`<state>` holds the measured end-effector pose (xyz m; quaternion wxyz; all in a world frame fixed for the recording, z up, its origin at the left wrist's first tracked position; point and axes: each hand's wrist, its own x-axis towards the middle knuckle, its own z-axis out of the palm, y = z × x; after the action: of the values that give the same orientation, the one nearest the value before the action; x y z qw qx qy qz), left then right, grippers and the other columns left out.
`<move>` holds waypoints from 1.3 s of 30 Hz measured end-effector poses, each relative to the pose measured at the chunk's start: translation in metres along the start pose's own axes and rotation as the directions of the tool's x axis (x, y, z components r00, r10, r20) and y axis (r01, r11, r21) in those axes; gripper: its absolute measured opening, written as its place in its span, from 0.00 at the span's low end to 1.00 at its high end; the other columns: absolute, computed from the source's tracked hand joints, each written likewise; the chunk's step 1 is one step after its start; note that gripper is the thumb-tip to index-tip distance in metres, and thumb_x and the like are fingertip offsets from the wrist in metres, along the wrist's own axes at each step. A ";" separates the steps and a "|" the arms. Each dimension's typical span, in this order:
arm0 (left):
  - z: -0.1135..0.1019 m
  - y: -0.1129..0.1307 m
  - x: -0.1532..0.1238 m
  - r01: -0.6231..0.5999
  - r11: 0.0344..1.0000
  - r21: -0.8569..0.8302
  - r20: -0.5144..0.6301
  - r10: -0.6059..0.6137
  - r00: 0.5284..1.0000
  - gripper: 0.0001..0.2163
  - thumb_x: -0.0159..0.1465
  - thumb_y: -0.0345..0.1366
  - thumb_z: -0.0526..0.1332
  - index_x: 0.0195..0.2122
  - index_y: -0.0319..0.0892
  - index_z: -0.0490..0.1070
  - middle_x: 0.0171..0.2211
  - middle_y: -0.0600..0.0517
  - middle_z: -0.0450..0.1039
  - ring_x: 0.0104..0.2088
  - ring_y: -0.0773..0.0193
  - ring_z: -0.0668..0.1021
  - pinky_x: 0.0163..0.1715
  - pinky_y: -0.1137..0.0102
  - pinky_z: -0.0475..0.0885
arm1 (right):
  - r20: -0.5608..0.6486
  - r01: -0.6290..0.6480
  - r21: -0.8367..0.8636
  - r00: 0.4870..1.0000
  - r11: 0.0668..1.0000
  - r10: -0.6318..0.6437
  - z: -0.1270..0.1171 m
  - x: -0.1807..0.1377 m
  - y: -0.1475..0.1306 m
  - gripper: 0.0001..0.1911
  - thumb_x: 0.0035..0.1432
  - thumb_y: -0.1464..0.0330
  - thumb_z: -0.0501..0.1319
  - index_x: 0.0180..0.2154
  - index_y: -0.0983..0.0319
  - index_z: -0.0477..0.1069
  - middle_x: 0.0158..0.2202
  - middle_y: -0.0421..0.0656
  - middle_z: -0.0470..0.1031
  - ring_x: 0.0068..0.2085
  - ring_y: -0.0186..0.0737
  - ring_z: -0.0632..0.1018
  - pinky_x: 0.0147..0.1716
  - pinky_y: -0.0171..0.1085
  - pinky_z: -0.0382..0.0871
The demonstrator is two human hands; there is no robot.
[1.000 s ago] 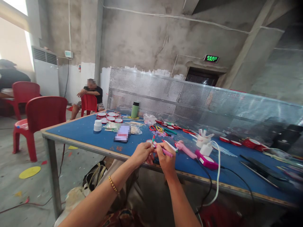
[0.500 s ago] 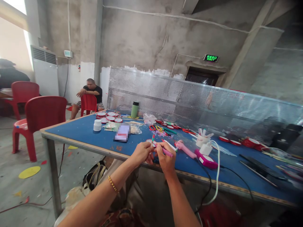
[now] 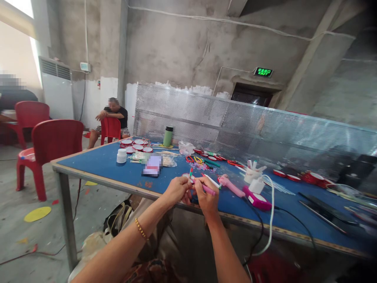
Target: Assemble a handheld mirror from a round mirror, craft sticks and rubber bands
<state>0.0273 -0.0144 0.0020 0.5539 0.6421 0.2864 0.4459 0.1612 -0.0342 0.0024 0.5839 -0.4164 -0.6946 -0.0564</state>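
My left hand (image 3: 179, 189) is closed around a thin stick (image 3: 191, 173) whose upper end is red and green, held upright just above the table's front edge. Beside it, my right hand (image 3: 208, 200) grips a pink pen (image 3: 209, 191) between thumb and fingers, its tip turned toward the left hand. Both hands are close together, and the fingers hide where pen and stick meet. A pink glue gun (image 3: 232, 186) lies right of the right hand, near a white-bodied marker (image 3: 212, 180) on the blue table (image 3: 100, 162).
Left on the table are a white bottle (image 3: 121, 156), a phone (image 3: 152, 165) and round red-rimmed pieces (image 3: 138, 147). Scissors (image 3: 194, 159), a green tumbler (image 3: 167, 136), a cup of markers (image 3: 250, 175) and a magenta box (image 3: 258, 199) with cables stand farther back or right. A person (image 3: 116, 114) sits beyond.
Almost nothing differs. The view has shifted very slightly, while both hands keep the same grip and place.
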 end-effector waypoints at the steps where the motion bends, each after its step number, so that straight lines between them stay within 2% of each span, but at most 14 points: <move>1: 0.000 0.000 0.000 0.001 1.000 0.000 0.002 -0.001 1.000 0.13 0.61 0.45 0.55 0.25 0.41 0.63 0.15 0.56 0.68 0.14 0.66 0.73 0.13 0.75 0.65 | 0.000 0.000 0.001 1.000 1.000 0.000 0.000 0.000 0.000 0.12 0.63 0.67 0.55 0.29 0.60 0.71 0.23 0.38 0.74 0.24 0.35 0.75 0.27 0.34 0.68; 6: 0.000 0.002 -0.001 0.005 1.000 0.001 0.002 -0.005 1.000 0.12 0.61 0.44 0.55 0.25 0.41 0.63 0.15 0.56 0.68 0.14 0.66 0.74 0.13 0.76 0.64 | -0.001 0.009 -0.006 1.000 1.000 -0.009 -0.001 0.000 -0.001 0.11 0.63 0.67 0.55 0.28 0.60 0.71 0.23 0.38 0.74 0.24 0.35 0.75 0.27 0.34 0.68; 12: 0.000 0.001 -0.002 0.010 1.000 -0.002 -0.008 -0.010 1.000 0.10 0.61 0.41 0.55 0.26 0.41 0.63 0.15 0.56 0.69 0.14 0.67 0.73 0.13 0.76 0.64 | -0.053 -0.057 0.078 0.997 0.995 0.061 0.001 -0.001 0.001 0.11 0.63 0.66 0.56 0.29 0.60 0.71 0.22 0.37 0.74 0.20 0.34 0.74 0.24 0.34 0.69; 19: 0.001 0.002 0.000 0.011 1.000 0.000 -0.007 -0.011 1.000 0.14 0.61 0.46 0.56 0.26 0.42 0.63 0.15 0.55 0.68 0.14 0.65 0.73 0.14 0.75 0.64 | -0.022 -0.003 0.033 1.000 0.999 0.003 0.001 0.000 0.001 0.11 0.63 0.67 0.56 0.29 0.61 0.72 0.23 0.39 0.74 0.24 0.35 0.75 0.26 0.34 0.69; 25: 0.001 0.000 0.000 0.001 1.000 0.004 -0.005 -0.001 1.000 0.13 0.61 0.45 0.55 0.26 0.42 0.63 0.15 0.55 0.69 0.14 0.66 0.73 0.13 0.75 0.64 | -0.017 0.022 0.017 1.000 1.000 -0.022 0.001 0.000 0.001 0.11 0.63 0.68 0.56 0.29 0.61 0.72 0.23 0.39 0.74 0.24 0.35 0.75 0.27 0.34 0.68; 39: 0.000 0.001 -0.001 -0.006 1.000 0.015 -0.006 0.006 1.000 0.15 0.60 0.49 0.56 0.26 0.41 0.64 0.15 0.55 0.69 0.14 0.66 0.74 0.13 0.75 0.63 | -0.039 -0.044 0.041 0.998 0.998 0.046 0.001 -0.002 -0.001 0.11 0.63 0.67 0.56 0.28 0.60 0.71 0.23 0.39 0.74 0.24 0.36 0.75 0.26 0.34 0.69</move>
<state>0.0269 -0.0153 0.0023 0.5470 0.6457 0.2895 0.4472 0.1603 -0.0354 0.0009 0.6068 -0.4189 -0.6744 -0.0375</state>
